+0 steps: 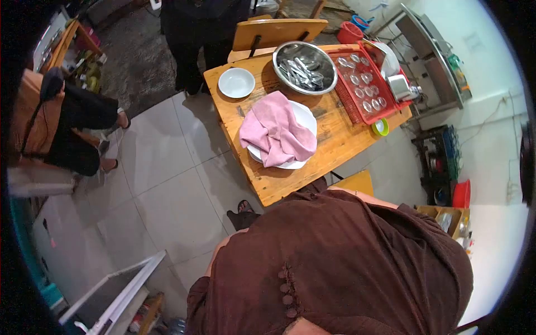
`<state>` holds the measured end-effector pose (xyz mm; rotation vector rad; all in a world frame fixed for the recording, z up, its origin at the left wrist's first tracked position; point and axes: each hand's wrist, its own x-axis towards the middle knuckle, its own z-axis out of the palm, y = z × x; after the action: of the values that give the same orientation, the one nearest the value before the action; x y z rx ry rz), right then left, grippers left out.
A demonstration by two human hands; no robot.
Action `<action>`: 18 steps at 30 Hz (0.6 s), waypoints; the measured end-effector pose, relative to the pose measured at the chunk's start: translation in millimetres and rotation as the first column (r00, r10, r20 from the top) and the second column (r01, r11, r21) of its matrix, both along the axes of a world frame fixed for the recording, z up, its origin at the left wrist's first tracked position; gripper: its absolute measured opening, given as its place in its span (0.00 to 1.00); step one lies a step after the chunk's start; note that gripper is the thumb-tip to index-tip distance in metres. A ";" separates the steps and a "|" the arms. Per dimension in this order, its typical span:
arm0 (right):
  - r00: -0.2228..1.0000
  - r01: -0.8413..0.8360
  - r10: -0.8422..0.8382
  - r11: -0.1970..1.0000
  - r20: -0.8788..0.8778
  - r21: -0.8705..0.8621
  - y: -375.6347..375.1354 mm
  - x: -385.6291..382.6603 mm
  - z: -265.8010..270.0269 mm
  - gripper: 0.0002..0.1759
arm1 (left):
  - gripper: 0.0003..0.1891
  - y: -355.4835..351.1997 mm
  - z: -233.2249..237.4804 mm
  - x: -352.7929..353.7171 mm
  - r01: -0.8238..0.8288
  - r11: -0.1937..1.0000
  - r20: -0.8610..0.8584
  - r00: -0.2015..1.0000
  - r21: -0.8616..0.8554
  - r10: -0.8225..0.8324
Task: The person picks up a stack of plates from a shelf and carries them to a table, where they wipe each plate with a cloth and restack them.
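Brown clothing (335, 257) fills the lower part of the view and covers most of my arms. A strip of my left forearm (219, 254) shows at its left edge, but my left hand is out of sight. On the other side, the edge of my right hand (340, 190) shows past a thin bracelet, close to the table's near side; its fingers are hidden. Nearest on the wooden table (268, 187), a pink cloth (276, 131) lies crumpled over white plates (304, 118). Behind it are a white bowl (237, 82) and a steel bowl (304, 67) of metal cutlery.
A red basket (365, 114) of small glasses and a green cup (381, 127) stand at the table's right. One person (204, 39) stands beyond the table; another person (72, 123) sits at left. Chairs flank the table. Metal shelving (430, 61) lines the right wall.
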<state>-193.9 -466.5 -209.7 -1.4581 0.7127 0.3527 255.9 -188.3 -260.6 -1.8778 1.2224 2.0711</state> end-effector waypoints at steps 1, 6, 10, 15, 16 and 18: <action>0.999 0.006 -0.006 1.000 -0.050 0.001 -2.0 0.4 5.5 0.17 | 0.18 -0.1 -0.2 -7.3 -0.013 1.000 0.003 1.000 0.001 0.013; 0.970 -0.024 0.012 0.999 -0.245 -0.046 -59.6 5.2 33.6 0.16 | 0.18 -11.7 2.7 -59.6 -0.083 0.996 0.034 0.996 0.025 0.082; 0.916 -0.093 0.034 0.987 -0.399 -0.130 -115.3 -8.4 53.4 0.16 | 0.18 -43.9 13.9 -117.4 -0.123 0.991 0.077 0.990 0.042 0.120; 0.803 -0.186 0.017 0.957 -0.596 -0.223 -172.5 -28.0 88.1 0.15 | 0.19 -109.6 34.9 -187.0 -0.061 0.998 0.106 0.993 0.020 0.058; 0.771 -0.204 0.008 0.950 -0.636 -0.235 -180.9 -29.7 94.4 0.15 | 0.19 -123.9 39.6 -198.9 -0.034 0.999 0.109 0.993 0.007 0.033; 0.721 -0.246 -0.022 0.926 -0.693 -0.286 -191.4 -37.0 98.6 0.14 | 0.19 -148.4 49.1 -218.5 0.028 0.999 0.123 0.992 -0.032 -0.024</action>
<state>-230.9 -657.9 -111.1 -1.7304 1.3483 0.9375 37.4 -336.7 -211.5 -1.9605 1.2535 1.9021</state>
